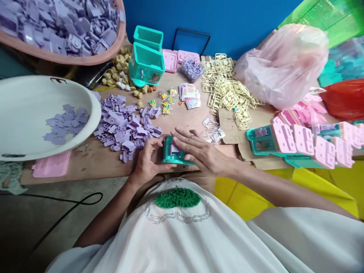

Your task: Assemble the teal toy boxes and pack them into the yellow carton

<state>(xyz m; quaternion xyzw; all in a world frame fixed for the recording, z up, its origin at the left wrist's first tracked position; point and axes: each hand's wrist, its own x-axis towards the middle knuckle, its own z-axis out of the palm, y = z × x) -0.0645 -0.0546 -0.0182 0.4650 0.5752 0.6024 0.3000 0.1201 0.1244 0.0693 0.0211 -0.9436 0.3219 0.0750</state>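
Note:
In front of my body, at the table's near edge, a teal plastic toy box (167, 153) lies on its side. My left hand (145, 161) grips its left end, thumb along the near edge and fingers bent at the far side. A small purple part (174, 149) shows on the upward face of the box. Across the right part of that face lies my right hand (203, 151), its fingers stretched out nearly flat and hiding much of the box. Loose purple plastic parts (125, 123) are heaped just beyond my left hand.
A white basin (95, 110) with purple pieces stands left, below a pink basket (121, 26). Two teal boxes (148, 62) stand at the back. Cream part frames (227, 87), a plastic bag (281, 64) and teal boxes with pink panels (284, 138) lie right.

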